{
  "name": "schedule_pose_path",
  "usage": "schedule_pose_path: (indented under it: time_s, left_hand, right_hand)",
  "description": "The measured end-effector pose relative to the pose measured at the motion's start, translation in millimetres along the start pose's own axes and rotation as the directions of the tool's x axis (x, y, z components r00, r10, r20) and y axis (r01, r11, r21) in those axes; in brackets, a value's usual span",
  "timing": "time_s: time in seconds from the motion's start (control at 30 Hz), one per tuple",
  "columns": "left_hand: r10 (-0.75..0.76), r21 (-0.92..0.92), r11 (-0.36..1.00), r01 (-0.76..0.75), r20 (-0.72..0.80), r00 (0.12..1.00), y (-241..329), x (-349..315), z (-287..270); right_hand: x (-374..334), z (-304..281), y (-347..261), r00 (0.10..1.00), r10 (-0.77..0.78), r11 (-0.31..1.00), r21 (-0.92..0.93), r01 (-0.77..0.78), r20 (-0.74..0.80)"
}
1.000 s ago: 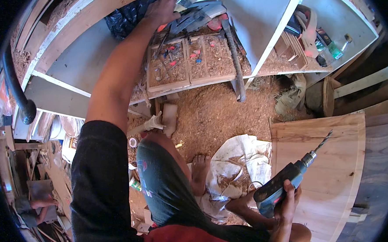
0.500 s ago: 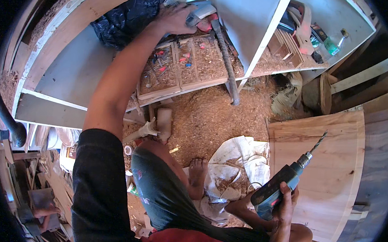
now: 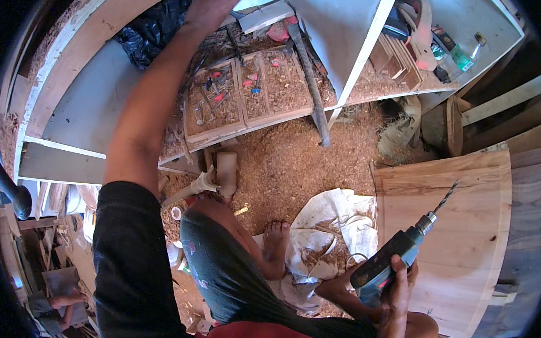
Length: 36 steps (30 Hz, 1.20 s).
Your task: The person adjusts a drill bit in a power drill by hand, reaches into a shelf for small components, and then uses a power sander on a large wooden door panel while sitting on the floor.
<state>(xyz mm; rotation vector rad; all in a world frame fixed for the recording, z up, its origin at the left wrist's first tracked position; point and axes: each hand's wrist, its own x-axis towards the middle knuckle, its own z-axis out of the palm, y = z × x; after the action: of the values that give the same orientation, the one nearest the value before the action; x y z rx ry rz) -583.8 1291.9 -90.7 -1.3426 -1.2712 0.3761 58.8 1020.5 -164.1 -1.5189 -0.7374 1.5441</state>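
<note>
My right hand [image 3: 397,292] is wrapped round the grip of a black and grey power drill [image 3: 394,255]. A long twist bit [image 3: 446,196] in its chuck points up and right. My left hand [image 3: 213,7] reaches over the far shelf beside a black plastic bag [image 3: 155,31], fingers apart; the top edge cuts off some fingertips. Right of that hand lies a pale block [image 3: 266,16]. Nearer me is a divided wooden tray [image 3: 245,97] with sawdust and small red and blue pieces. A long dark bar [image 3: 311,85] lies across its right side, overhanging the shelf edge.
A curved wooden panel [image 3: 441,239] lies at my right. White cloth [image 3: 335,221] and wood shavings [image 3: 295,164] cover the floor by my feet. The right shelf bay holds thin boards [image 3: 395,59] and a clear green-labelled bottle [image 3: 466,54]. Scrap wood fills the lower left.
My left hand has moved up and left, away from the pale block and the bar's head, toward the top edge. My right hand and the drill have hardly moved.
</note>
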Motion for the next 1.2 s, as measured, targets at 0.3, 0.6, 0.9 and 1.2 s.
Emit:
schedule_pose_path:
  time_s: [0.3, 0.6, 0.9, 1.2]
  left_hand:
    - [0.326, -0.380, 0.919, -0.107, 0.576, 0.750, 16, 17, -4]
    - [0.393, -0.634, 0.765, 0.116, 0.602, 0.695, 8, 40, -48]
    - [0.016, -0.644, 0.739, 0.198, 0.311, 0.950, 13, 13, 19]
    - [0.025, -0.653, 0.732, 0.195, 0.311, 0.950, 3, 25, -6]
  right_hand:
    - [0, -3, 0, 1.000, -0.003, 0.999, -0.043, 0.003, 0.002]
    - [0, 3, 1, 0.998, -0.034, 0.995, -0.090, 0.029, -0.053]
    - [8, -4, 6, 0.998, -0.033, 0.993, -0.114, 0.039, 0.052]
    - [8, 3, 6, 1.000, -0.002, 0.995, -0.095, 0.001, -0.011]
